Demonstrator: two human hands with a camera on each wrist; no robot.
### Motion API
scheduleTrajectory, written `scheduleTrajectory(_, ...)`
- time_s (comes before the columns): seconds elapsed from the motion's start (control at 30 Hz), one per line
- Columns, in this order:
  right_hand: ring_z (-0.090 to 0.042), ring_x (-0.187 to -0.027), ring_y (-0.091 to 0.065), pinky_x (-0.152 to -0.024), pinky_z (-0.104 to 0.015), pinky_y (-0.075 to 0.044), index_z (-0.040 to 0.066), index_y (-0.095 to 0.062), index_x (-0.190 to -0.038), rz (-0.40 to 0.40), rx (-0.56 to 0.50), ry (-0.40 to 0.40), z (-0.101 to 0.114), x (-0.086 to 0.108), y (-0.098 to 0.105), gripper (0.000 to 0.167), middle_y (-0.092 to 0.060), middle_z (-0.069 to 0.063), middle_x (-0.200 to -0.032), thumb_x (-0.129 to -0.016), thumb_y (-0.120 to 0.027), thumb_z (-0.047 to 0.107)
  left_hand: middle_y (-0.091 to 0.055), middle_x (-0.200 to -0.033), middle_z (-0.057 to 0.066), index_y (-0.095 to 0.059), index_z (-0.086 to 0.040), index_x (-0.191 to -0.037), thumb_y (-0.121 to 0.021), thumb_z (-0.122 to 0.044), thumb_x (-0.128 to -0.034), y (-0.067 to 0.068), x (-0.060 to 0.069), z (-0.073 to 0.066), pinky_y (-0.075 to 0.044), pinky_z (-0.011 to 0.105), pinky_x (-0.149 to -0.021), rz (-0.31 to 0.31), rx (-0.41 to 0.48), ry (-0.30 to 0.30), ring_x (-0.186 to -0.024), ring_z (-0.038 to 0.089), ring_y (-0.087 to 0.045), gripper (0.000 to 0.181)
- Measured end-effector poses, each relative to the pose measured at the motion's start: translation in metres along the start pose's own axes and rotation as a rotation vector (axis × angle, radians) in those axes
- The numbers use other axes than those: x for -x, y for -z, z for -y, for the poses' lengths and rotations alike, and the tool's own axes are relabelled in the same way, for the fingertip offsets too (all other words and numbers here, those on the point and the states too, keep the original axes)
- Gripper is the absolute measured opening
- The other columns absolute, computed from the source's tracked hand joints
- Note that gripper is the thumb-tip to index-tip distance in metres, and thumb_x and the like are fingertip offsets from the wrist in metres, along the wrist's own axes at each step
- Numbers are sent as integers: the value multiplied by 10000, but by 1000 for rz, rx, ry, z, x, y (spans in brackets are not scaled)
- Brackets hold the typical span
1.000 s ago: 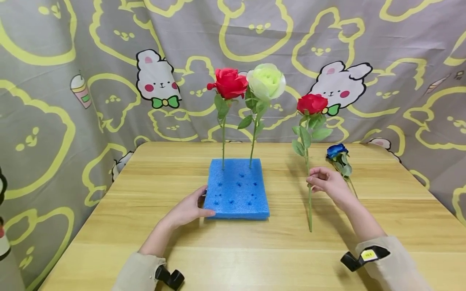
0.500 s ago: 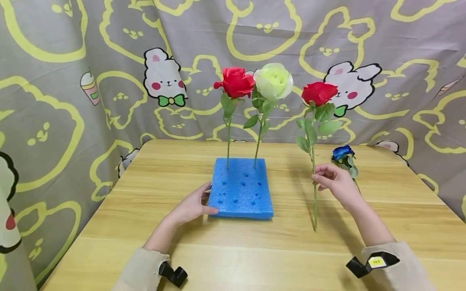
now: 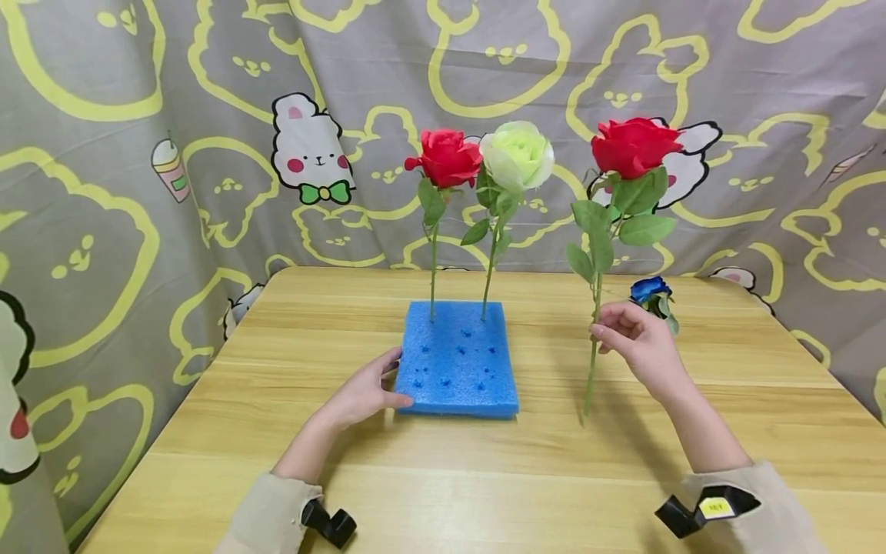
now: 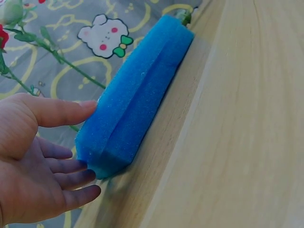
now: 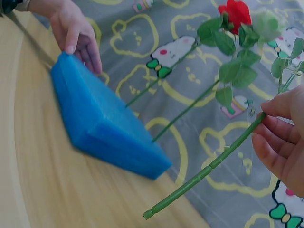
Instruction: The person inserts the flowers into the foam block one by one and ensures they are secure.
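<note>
My right hand pinches the green stem of a red rose between thumb and fingertips. The bloom points up and the stem's lower end hangs right of the blue foam block, apart from it. In the right wrist view, the cut end of the stem shows bare. My left hand rests against the block's left side, thumb at the front corner, fingers fairly straight in the left wrist view. Another red rose and a pale green rose stand upright in the block's back part.
A blue rose lies on the wooden table behind my right hand, which hides part of it. Several small holes mark the block's top. A patterned grey curtain hangs along the table's back and sides.
My right hand has lifted the red rose, its bloom rising and leaning slightly right. The stem's lower end has risen too. My left hand stays at the block; the head view shifted slightly.
</note>
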State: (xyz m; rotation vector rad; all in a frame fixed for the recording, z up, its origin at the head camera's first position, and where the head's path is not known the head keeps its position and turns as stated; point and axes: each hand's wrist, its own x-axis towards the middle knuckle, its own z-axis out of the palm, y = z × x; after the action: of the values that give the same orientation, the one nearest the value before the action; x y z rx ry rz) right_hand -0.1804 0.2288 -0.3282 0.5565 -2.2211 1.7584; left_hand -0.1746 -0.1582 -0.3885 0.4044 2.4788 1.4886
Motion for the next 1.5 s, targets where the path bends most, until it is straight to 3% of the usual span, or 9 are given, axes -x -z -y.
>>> scheduleTrajectory(0.07,-101,-669,-596,-578,-219,-518,-38,-587,-964,3,-7,10,6,-1,-3,110,-599,-10,-804,-859,-620,-25,-309,-1458,194,-238,13,-1450,-756,-90,-748,0,0,1,-267,501,-1051,-3,0,3,-1322,365,-296,878)
scheduleTrajectory(0.27,-134,-668,-594,-600,-240,-524,-18,-593,-985,18,37,6,27,-4,-17,120,-599,-29,-816,-872,-621,16,-311,-1457,195,-242,21,-1446,-757,-110,-752,0,1,0,-266,504,-1050,-5,-16,16,-1318,369,-301,874)
scheduleTrajectory(0.67,-164,-614,-575,-593,-266,-523,-3,-607,-936,67,-73,91,56,-24,-53,94,-604,-9,-763,-854,-607,-48,-303,-1451,224,-256,50,-1432,-752,-139,-763,0,3,-3,-245,518,-1055,-8,-54,22,-1308,389,-306,854)
scheduleTrajectory(0.93,-155,-623,-580,-597,-280,-525,-102,-567,-959,118,-102,108,60,-39,-85,125,-608,5,-761,-845,-605,-66,-312,-1450,215,-256,41,-1436,-753,-173,-764,1,2,2,-256,509,-1053,-3,-80,19,-1305,380,-317,862)
scheduleTrajectory(1.03,-141,-625,-571,-600,-282,-519,-95,-564,-959,134,-108,99,60,-42,-97,122,-603,7,-765,-848,-605,-64,-313,-1452,208,-260,36,-1436,-754,-171,-763,0,1,1,-255,502,-1056,-4,-82,25,-1306,374,-319,860)
scheduleTrajectory(1.27,-244,-654,-581,-603,-332,-524,-59,-563,-917,136,-106,81,58,-49,-121,91,-593,-61,-782,-853,-623,-34,-320,-1449,206,-260,31,-1438,-750,-168,-767,-1,0,0,-259,498,-1055,-2,-87,32,-1310,367,-316,854)
scheduleTrajectory(1.5,-120,-676,-591,-609,-328,-526,-52,-559,-908,127,-164,88,49,-53,-139,79,-594,-71,-802,-853,-616,-46,-333,-1441,210,-268,34,-1435,-753,-177,-765,0,1,-2,-264,497,-1054,-10,-102,40,-1307,365,-322,853)
